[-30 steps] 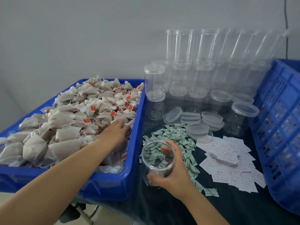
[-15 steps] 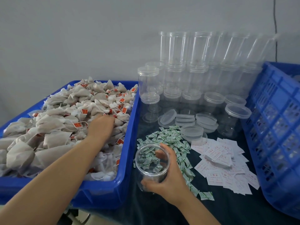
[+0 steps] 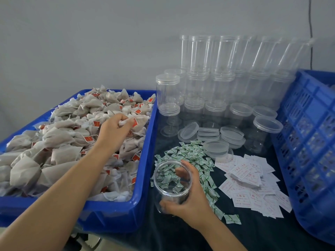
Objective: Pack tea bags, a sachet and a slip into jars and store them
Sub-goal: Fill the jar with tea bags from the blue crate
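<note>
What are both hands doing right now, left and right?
Left hand: pinching a tea bag in the blue bin.
Right hand: gripping the open clear jar, upright on the table.

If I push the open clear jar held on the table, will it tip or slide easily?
The open jar looks empty and thin-walled, so probably light and easy to slide or tip. It is taller than wide. The right hand grips its side, likely steadying it.

Tea bags (image 3: pixel 68 142) left; sachets (image 3: pixel 190 156) before jars (image 3: pixel 217 91).
</note>
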The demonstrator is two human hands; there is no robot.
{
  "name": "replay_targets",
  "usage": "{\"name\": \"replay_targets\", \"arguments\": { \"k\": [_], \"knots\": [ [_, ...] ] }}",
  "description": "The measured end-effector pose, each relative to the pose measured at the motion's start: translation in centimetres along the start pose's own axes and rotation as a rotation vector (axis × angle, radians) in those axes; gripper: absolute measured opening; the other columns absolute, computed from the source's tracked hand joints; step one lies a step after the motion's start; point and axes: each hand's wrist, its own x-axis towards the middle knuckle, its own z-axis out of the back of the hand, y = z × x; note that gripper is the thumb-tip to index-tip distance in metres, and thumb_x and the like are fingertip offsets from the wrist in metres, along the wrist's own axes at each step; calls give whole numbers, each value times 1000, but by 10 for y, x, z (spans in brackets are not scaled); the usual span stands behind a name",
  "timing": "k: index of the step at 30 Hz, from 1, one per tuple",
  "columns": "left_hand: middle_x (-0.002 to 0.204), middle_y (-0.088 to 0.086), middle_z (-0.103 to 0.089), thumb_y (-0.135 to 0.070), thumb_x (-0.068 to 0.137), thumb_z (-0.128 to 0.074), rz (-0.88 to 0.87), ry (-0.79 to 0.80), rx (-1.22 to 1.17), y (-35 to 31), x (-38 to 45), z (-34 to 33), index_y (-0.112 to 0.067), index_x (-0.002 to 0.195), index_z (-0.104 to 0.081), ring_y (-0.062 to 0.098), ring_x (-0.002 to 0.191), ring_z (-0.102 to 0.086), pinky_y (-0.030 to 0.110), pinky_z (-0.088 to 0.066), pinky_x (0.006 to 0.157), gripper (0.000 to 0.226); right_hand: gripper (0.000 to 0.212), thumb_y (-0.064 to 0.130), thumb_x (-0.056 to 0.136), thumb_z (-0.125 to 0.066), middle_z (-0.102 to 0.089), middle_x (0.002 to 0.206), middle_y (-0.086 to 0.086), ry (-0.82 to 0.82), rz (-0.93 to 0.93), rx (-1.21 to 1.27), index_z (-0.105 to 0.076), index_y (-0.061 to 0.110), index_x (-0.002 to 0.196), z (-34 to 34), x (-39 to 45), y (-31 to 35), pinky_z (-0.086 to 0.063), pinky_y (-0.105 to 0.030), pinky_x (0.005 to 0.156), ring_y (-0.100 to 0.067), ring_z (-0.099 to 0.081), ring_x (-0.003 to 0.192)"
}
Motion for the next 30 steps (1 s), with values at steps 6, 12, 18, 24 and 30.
{"name": "replay_targets", "arguments": {
  "k": [6,12,18,24,30],
  "knots": [
    [77,-15,-66,-21,89,-63,-227,147,-224,-26,-18,7,-18,83,-63,6,70,-66,19,-56,61,6,105,36,51,-91,-46,119,39,-5,3,-17,-29,65,131,-1,0,1,-48,-11,89,11,-46,122],
    [76,-2,-64,-35,78,-63,-429,460,-52,-53,-30,8,-26,84,-66,4,61,-53,11,-42,55,11,104,32,53,-91,-45,120,41,0,14,-7,-29,67,129,-1,1,4,-46,-8,90,11,-44,125],
    [81,-9,-68,-47,83,-60,-617,794,232,-77,-39,12,-24,93,-68,12,73,-62,25,-48,64,26,104,26,54,-90,-51,127,26,13,21,40,-32,54,135,-2,2,6,-53,-26,95,-3,-54,124],
    [83,-12,-65,-38,91,-59,-757,873,545,-75,-56,2,-25,98,-64,4,75,-55,31,-47,72,15,102,16,56,-89,-57,128,9,20,31,102,-34,52,134,-4,2,6,-58,-40,90,-20,-63,116],
    [95,-9,-62,-43,97,-45,-861,741,749,-65,-77,-18,-25,106,-61,9,96,-52,31,-46,76,26,102,13,58,-89,-59,124,13,18,45,134,-34,49,135,-4,4,3,-57,-32,84,-19,-65,114]
  ]
}}
